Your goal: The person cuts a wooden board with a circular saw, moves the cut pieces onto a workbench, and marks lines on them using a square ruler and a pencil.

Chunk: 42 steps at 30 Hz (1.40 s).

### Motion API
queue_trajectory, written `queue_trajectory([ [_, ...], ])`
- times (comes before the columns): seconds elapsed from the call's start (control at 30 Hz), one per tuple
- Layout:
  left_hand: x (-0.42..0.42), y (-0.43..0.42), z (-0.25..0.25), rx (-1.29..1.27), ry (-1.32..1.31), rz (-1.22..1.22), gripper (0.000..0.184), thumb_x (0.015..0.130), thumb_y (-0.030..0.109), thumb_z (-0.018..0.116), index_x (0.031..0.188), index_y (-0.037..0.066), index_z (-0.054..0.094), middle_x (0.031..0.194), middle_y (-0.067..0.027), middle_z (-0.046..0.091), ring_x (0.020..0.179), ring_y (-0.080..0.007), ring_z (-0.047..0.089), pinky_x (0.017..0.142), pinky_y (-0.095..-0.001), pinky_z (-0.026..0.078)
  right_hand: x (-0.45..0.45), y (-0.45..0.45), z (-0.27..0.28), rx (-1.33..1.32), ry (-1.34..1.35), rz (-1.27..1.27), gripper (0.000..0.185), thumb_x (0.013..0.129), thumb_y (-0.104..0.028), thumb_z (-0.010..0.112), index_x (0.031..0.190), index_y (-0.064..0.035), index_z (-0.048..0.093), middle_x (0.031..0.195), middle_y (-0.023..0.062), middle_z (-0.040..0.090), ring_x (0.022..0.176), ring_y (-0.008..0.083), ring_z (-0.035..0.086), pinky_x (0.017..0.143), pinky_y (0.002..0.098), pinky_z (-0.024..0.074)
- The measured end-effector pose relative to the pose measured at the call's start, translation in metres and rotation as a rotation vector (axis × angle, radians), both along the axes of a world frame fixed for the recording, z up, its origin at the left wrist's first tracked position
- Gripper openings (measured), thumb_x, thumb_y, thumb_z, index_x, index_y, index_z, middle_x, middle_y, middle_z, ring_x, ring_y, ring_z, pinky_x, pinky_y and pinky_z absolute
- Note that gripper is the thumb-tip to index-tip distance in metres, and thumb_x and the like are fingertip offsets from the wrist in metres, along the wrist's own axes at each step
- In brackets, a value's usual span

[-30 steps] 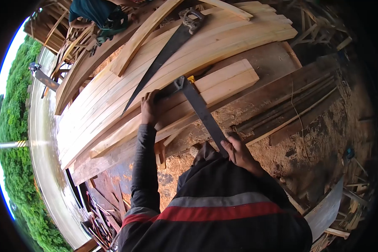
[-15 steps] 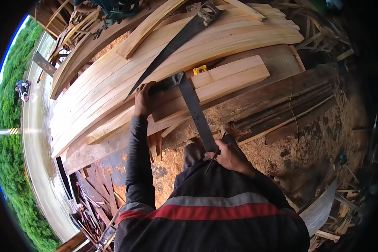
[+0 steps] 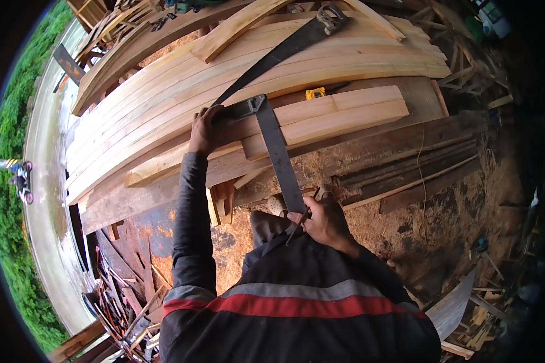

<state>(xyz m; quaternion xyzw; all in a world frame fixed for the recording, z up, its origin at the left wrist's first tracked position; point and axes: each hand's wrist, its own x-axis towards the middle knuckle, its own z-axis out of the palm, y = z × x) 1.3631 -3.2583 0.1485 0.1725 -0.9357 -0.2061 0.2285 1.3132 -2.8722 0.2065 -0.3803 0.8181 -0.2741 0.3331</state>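
Note:
My left hand (image 3: pixel 203 130) is closed around the end of the dark arm of a large L-shaped square (image 3: pixel 277 145), above the pale boards. The square's long metal blade slants down towards my body, crossing in front of a short pale wood block (image 3: pixel 345 118). Near my lap, my right hand (image 3: pixel 326 222) grips the blade's lower end, with a thin dark stick (image 3: pixel 294 233) also between its fingers. A handsaw (image 3: pixel 272 57) lies across the boards, its tip close to my left hand. Behind the block rests a yellow tape measure (image 3: pixel 315 94).
Long pale boards (image 3: pixel 145 115) lie side by side ahead of me. Sawdust (image 3: pixel 369 224) covers the ground at right, beside dark planks (image 3: pixel 418 172). Scrap wood (image 3: pixel 127 302) is heaped at lower left. On the road (image 3: pixel 48 199) at far left is a motorbike (image 3: pixel 23 181).
My view has shifted. The square, held in both hands, has moved left relative to the boards and tape measure. My left hand now covers the saw's tip area. The motorbike has moved along the road.

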Motion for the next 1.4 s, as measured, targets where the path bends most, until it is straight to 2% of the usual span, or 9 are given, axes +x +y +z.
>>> queue_trajectory([
  [0.07, 0.004, -0.007, -0.008, -0.046, 0.045, -0.024, 0.049, 0.081, 0.033, 0.082, 0.12, 0.007, 0.066, 0.112, -0.0122, 0.071, 0.106, -0.033, 0.063, 0.095, -0.0432, 0.046, 0.009, -0.007, -0.011, -0.105, -0.284, -0.181, 0.037, 0.093, -0.037, 0.073, 0.101, -0.0015, 0.065, 0.074, 0.0119, 0.069, 0.067, 0.0216, 0.068, 0.061, 0.0344, 0.0498],
  [0.27, -0.003, 0.007, -0.007, -0.054, 0.119, 0.045, 0.048, 0.08, 0.037, 0.084, 0.114, 0.008, 0.069, 0.105, -0.0123, 0.072, 0.1, -0.0315, 0.064, 0.093, -0.0415, 0.046, 0.016, -0.002, -0.042, -0.258, -0.339, -0.218, 0.028, 0.097, -0.025, 0.071, 0.108, -0.0008, 0.062, 0.075, 0.0024, 0.064, 0.063, 0.0084, 0.059, 0.057, 0.0272, 0.0464],
  [0.3, -0.004, 0.008, -0.006, -0.085, 0.118, 0.068, 0.047, 0.08, 0.04, 0.084, 0.11, 0.008, 0.068, 0.1, -0.0113, 0.072, 0.098, -0.0309, 0.064, 0.092, -0.041, 0.045, 0.015, -0.003, -0.041, -0.168, -0.282, -0.194, 0.034, 0.094, -0.029, 0.072, 0.11, -0.0009, 0.065, 0.082, 0.0138, 0.074, 0.075, 0.0258, 0.073, 0.067, 0.0364, 0.0541],
  [0.63, -0.002, 0.004, -0.013, -0.054, 0.108, 0.097, 0.055, 0.078, 0.05, 0.082, 0.112, 0.008, 0.068, 0.107, -0.0154, 0.068, 0.1, -0.0373, 0.061, 0.089, -0.0456, 0.048, 0.024, -0.009, -0.035, -0.211, -0.35, -0.245, 0.031, 0.094, -0.026, 0.072, 0.108, 0.0004, 0.063, 0.087, 0.0145, 0.075, 0.082, 0.0239, 0.075, 0.07, 0.0358, 0.0545],
  [0.7, 0.0, 0.005, -0.014, -0.047, 0.132, 0.101, 0.055, 0.078, 0.049, 0.082, 0.113, 0.008, 0.068, 0.108, -0.0156, 0.068, 0.1, -0.0378, 0.061, 0.09, -0.046, 0.048, 0.025, -0.008, -0.043, -0.301, -0.388, -0.236, 0.024, 0.099, -0.022, 0.069, 0.108, -0.0014, 0.061, 0.072, -0.0018, 0.057, 0.062, 0.0054, 0.052, 0.056, 0.0244, 0.0433],
  [0.93, 0.001, 0.005, -0.013, -0.041, 0.126, 0.101, 0.055, 0.079, 0.049, 0.082, 0.114, 0.009, 0.068, 0.108, -0.0155, 0.068, 0.103, -0.0382, 0.059, 0.093, -0.0463, 0.048, 0.026, -0.007, -0.038, -0.186, -0.362, -0.224, 0.024, 0.099, -0.024, 0.069, 0.104, -0.0031, 0.059, 0.073, -0.0017, 0.058, 0.061, 0.0046, 0.052, 0.056, 0.0234, 0.0429],
  [1.13, 0.003, 0.005, -0.016, -0.001, 0.116, 0.116, 0.056, 0.08, 0.05, 0.081, 0.116, 0.009, 0.067, 0.113, -0.0137, 0.065, 0.11, -0.0372, 0.057, 0.094, -0.0482, 0.047, 0.018, -0.013, -0.025, -0.219, 0.053, -0.32, 0.041, 0.107, -0.031, 0.054, 0.134, -0.0008, 0.053, 0.08, 0.0093, 0.059, 0.073, 0.0196, 0.06, 0.068, 0.0338, 0.05],
  [1.2, 0.003, 0.005, -0.018, -0.002, 0.104, 0.106, 0.058, 0.08, 0.051, 0.08, 0.118, 0.009, 0.067, 0.116, -0.0127, 0.064, 0.112, -0.0371, 0.056, 0.094, -0.0494, 0.047, 0.003, -0.024, 0.002, -0.324, 0.155, -0.341, 0.04, 0.105, -0.031, 0.056, 0.134, -0.0019, 0.057, 0.089, 0.0195, 0.066, 0.079, 0.0334, 0.067, 0.07, 0.0405, 0.0523],
  [1.4, 0.003, 0.009, -0.012, -0.045, 0.183, 0.124, 0.047, 0.081, 0.045, 0.08, 0.108, 0.008, 0.069, 0.105, -0.0122, 0.068, 0.101, -0.0349, 0.061, 0.093, -0.0442, 0.046, -0.034, -0.101, 0.022, -0.8, 0.459, 0.05, 0.033, 0.098, -0.01, 0.061, 0.126, 0.0057, 0.06, 0.09, 0.0197, 0.065, 0.082, 0.0366, 0.065, 0.074, 0.0432, 0.0528],
])
